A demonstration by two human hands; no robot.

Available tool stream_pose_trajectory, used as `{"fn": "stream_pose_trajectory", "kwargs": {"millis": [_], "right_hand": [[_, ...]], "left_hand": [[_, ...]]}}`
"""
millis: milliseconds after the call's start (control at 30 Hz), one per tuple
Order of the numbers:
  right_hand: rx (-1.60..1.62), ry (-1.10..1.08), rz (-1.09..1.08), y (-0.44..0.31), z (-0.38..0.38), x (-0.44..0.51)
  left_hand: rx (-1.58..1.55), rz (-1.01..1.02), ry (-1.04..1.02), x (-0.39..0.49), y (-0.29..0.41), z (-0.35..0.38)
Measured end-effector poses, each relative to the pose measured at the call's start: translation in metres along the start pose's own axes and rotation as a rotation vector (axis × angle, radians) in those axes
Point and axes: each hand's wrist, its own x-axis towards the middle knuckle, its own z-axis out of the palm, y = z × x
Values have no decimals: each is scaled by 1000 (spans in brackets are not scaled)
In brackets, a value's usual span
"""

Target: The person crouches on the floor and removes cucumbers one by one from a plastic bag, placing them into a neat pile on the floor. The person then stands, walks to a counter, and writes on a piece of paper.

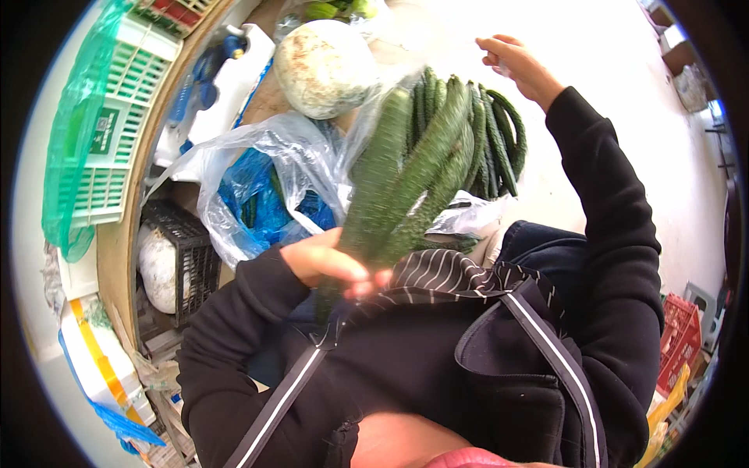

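Note:
My left hand (330,263) is closed around the lower ends of several cucumbers (404,181), which point up and away from my body and are partly blurred. Beyond them lies a pile of thinner dark cucumbers (503,140). My right hand (515,61) is raised beyond the pile at the upper right, its fingers bent close together; something clear may be between them, but glare hides it. Left of the held cucumbers, a clear plastic bag (219,158) lies around a blue plastic bag (257,181) with green vegetables inside.
A large pale winter melon (325,67) stands at the top. At left are a black plastic crate (202,263) with another pale melon (158,269), a green-white basket (137,70) under green plastic, and a foam box (105,351). A red crate (679,345) stands at right.

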Motion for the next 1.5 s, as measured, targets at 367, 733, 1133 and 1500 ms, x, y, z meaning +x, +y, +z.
{"fn": "stream_pose_trajectory", "kwargs": {"millis": [367,733,1133,1500], "right_hand": [[-71,-72,-30,-8,4,-2],[-97,-67,-70,-2,-1,-1],[-15,-129,-141,11,-10,17],[148,-1,-70,11,-2,22]], "left_hand": [[-187,14,293,117,14,-48],[218,166,773,208,-3,-127],[1402,743,847,134,-20,-116],[567,321,946,191,-1,-148]]}}
